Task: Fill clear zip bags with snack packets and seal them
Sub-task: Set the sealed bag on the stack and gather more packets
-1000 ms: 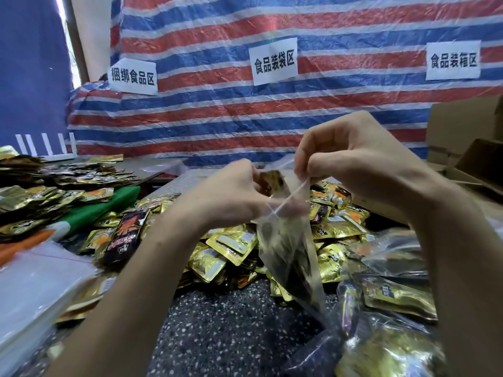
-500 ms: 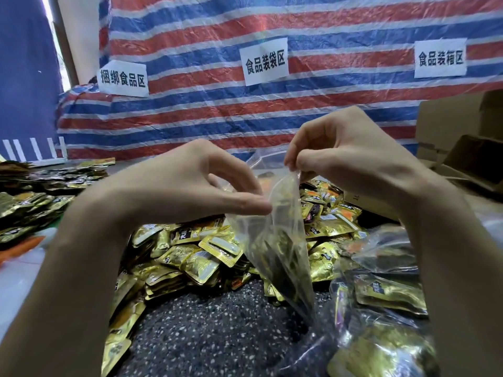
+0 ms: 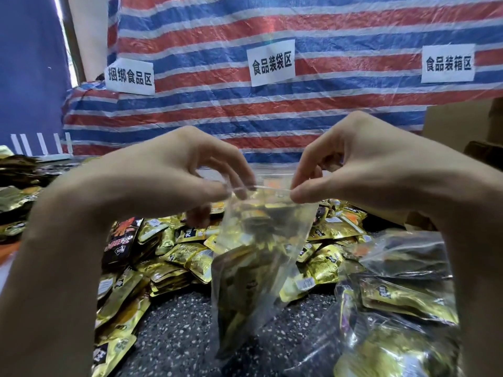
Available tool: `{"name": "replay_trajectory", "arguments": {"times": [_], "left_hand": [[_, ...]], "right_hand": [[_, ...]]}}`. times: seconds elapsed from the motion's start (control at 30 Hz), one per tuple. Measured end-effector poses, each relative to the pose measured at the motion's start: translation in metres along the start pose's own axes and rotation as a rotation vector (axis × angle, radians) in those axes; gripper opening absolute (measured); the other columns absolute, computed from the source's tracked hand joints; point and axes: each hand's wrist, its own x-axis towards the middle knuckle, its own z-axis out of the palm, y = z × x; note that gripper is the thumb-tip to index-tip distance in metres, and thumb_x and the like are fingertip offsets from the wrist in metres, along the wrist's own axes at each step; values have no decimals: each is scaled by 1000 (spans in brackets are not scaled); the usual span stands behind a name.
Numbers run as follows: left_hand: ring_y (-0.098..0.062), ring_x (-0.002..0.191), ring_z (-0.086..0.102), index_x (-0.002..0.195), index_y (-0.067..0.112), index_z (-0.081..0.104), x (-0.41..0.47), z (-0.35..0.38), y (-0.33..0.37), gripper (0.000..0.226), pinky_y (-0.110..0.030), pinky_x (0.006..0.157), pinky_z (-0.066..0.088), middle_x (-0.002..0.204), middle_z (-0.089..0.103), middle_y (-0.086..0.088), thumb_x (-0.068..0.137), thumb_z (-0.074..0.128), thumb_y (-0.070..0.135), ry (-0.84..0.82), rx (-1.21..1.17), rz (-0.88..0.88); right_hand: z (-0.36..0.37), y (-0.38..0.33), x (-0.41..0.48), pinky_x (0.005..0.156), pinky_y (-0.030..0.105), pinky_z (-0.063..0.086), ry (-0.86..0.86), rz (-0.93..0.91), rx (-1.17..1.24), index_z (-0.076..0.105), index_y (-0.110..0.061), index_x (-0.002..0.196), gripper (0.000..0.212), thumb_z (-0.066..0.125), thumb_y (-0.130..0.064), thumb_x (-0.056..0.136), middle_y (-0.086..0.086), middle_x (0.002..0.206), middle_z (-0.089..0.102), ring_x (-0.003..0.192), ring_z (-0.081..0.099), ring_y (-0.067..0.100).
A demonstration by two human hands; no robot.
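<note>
A clear zip bag [image 3: 253, 268] hangs in front of me above the speckled table [image 3: 185, 330], with gold snack packets inside it. My left hand [image 3: 168, 175] pinches the left end of the bag's top strip between thumb and fingers. My right hand [image 3: 362, 164] pinches the right end of the same strip. The strip is stretched taut between the two hands. A heap of loose gold snack packets [image 3: 168, 257] covers the table behind and left of the bag.
Filled clear bags [image 3: 400, 300] pile up at the lower right. A black and red packet [image 3: 121, 240] lies among the gold ones at the left. Cardboard boxes [image 3: 460, 123] stand at the right, and a striped tarp [image 3: 272, 110] with white signs hangs behind.
My left hand has gone from the bag's side up to the top strip and pinched it. The hands have drawn apart, and the bag mouth now stretches flat between them.
</note>
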Motion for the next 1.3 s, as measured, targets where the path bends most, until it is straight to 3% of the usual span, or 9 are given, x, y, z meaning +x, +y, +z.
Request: {"name": "replay_trajectory", "arguments": {"times": [0.13, 0.2, 0.3, 0.4, 0.5, 0.6, 0.8, 1.03, 1.3], "left_hand": [[-22, 85, 72, 92, 22, 78, -3, -4, -3, 33, -31, 76, 59, 92, 76, -4, 67, 79, 45, -110, -77, 36], [-32, 86, 68, 87, 19, 77, -2, -4, -6, 46, -43, 74, 57, 88, 74, -8, 61, 81, 57, -82, -79, 30], [-49, 90, 60, 84, 12, 76, -2, -5, -12, 40, -68, 83, 48, 90, 70, -21, 67, 82, 48, -41, -148, 66], [-44, 91, 65, 80, 14, 76, -3, -7, -21, 23, -55, 85, 54, 92, 71, -19, 73, 85, 35, 8, -202, 91], [-27, 97, 71, 79, 7, 74, -2, -10, -32, 23, -36, 90, 58, 100, 73, -9, 72, 86, 25, 65, -251, 74], [-26, 96, 73, 81, 1, 73, 1, -8, -41, 32, -30, 83, 60, 107, 72, -3, 62, 81, 26, 179, -258, 40], [-30, 78, 75, 86, 7, 74, 3, -11, -53, 19, -30, 72, 62, 83, 75, -13, 72, 77, 21, 223, -189, -49], [-35, 76, 74, 92, 12, 76, 0, -13, -55, 28, -31, 68, 62, 83, 73, -19, 64, 80, 16, 304, -256, 23], [-26, 72, 74, 80, 9, 79, -4, -17, -61, 20, -21, 62, 58, 81, 75, -17, 65, 80, 21, 171, -280, -116]], "right_hand": [[5, 5, 5, 76, 30, 54, -18, 28, 9, 77, -31, 70, 15, 75, -47, 69, -15, 85, 72, 81, 63, -3], [8, 10, 8, 87, 22, 41, -36, 30, 28, 76, -34, 70, 16, 74, -49, 68, -19, 116, 67, 104, 55, -9], [12, 13, 10, 98, 32, 30, -69, 13, 109, 74, -32, 66, 18, 80, -48, 66, -21, 139, 53, 123, 45, -7], [14, 17, 8, 105, 42, 42, -165, 31, 241, 70, -25, 63, 25, 83, -47, 63, -18, 122, 68, 115, 60, 2], [13, 26, 6, 88, 45, 51, -230, 44, 256, 68, -20, 63, 25, 86, -38, 66, 7, 84, 74, 87, 71, 21], [11, 33, 6, 74, 34, 47, -213, 55, 299, 72, -16, 68, 21, 87, -30, 63, 6, 73, 71, 71, 64, 13], [3, 40, 4, 76, 25, 59, -93, 14, 341, 81, -26, 80, 23, 83, -34, 58, 2, 83, 78, 81, 74, 22], [-5, 37, -3, 71, 23, 59, -82, -22, 415, 82, -24, 87, 30, 77, -32, 59, 10, 82, 77, 74, 73, 20], [-8, 39, -1, 60, 18, 56, 30, 38, 372, 82, -17, 81, 22, 79, 3, 73, 9, 75, 77, 67, 73, 20]]}}
